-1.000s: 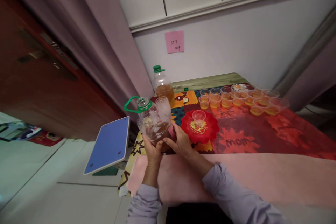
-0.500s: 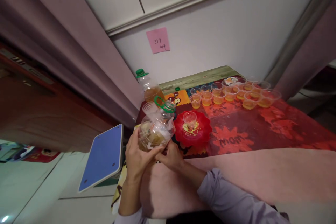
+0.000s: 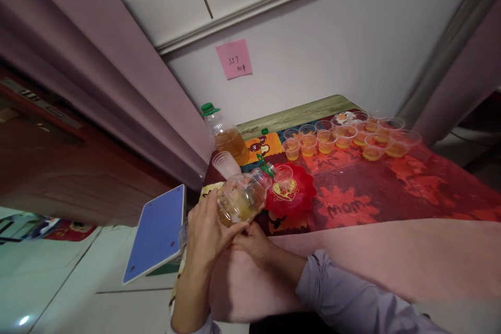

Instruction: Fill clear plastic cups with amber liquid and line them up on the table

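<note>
Both hands hold a clear plastic bottle [image 3: 242, 199] with some amber liquid inside. It is tilted, its mouth with a green ring and loop pointing right, close by a small clear plastic cup [image 3: 283, 175]. My left hand [image 3: 205, 229] wraps the bottle's left side and base. My right hand [image 3: 252, 244] grips it from below, its fingers partly hidden. The cup stands in a red scalloped dish [image 3: 303, 201] with a gold heart pattern. I cannot make out a stream of liquid.
Several clear cups with amber liquid [image 3: 326, 143] stand in rows at the back right. A second bottle with a green cap [image 3: 230, 141] stands back left, near stacked empty cups [image 3: 226, 164]. A loose green cap [image 3: 265, 131] lies behind. A blue board [image 3: 156, 232] is at left.
The bottle has tipped to the right, so its mouth moved from behind the dish's left side to beside the cup. Both hands turned with it and kept their hold.
</note>
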A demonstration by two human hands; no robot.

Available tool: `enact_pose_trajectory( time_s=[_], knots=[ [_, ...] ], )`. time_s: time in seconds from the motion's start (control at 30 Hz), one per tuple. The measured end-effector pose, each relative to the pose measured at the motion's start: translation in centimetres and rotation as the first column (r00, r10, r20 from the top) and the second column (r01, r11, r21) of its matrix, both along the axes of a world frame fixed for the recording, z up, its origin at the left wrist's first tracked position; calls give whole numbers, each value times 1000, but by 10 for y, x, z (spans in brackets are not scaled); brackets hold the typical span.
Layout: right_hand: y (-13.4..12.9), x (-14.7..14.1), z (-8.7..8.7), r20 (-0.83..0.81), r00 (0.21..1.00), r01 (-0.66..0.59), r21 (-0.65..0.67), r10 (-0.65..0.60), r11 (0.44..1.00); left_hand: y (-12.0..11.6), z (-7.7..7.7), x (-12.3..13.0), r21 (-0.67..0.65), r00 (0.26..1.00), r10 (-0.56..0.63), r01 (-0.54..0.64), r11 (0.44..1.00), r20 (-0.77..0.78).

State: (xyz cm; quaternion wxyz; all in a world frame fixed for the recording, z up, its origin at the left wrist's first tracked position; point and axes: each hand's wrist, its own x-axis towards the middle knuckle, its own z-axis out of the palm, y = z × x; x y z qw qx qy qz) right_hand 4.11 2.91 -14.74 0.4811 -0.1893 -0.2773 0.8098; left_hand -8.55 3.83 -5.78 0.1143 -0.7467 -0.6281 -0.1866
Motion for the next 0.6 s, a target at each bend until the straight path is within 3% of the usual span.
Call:
enact_pose_trajectory(
  time_s=[0.6],
  knots=[
    [-2,5,9,-116,988,-109,-99,97,989,0,21,18,-32,990,-10,5,999,-140]
  ],
)
